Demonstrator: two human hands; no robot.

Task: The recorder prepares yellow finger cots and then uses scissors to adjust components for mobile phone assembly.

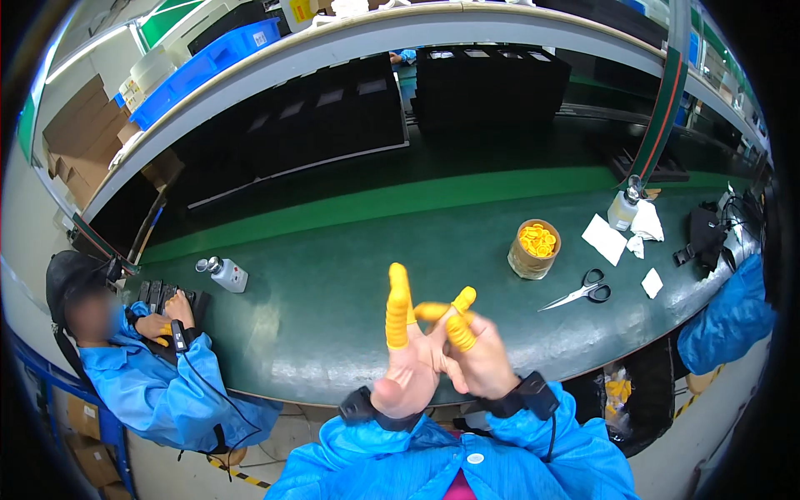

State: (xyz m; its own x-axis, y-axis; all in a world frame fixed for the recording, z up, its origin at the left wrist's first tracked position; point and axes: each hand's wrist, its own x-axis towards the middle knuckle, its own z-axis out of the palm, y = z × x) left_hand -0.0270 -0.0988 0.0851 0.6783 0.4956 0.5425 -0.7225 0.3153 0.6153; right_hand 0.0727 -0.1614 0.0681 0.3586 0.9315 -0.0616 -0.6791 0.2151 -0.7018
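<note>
Above the near edge of the bench, my left hand (414,367) is held palm up with its fingers spread. Ribbed yellow finger cots (398,312) cover some of its fingers, one of them pointing straight away from me. My right hand (487,360) crosses in from the right and closes around a finger of the left hand, at a yellow finger cot (464,298). Yellow cots also cover fingers of the right hand, which is slightly blurred. Where the hands overlap, I cannot make out every fingertip. Black straps with small boxes circle both wrists.
A round tub (534,250) of yellow finger cots stands beyond my hands, near scissors (582,291). White papers (603,239) and a pump bottle (623,208) lie farther right. Another pump bottle (227,275) stands left, near a co-worker (158,367) in blue. A shelf (467,12) spans above.
</note>
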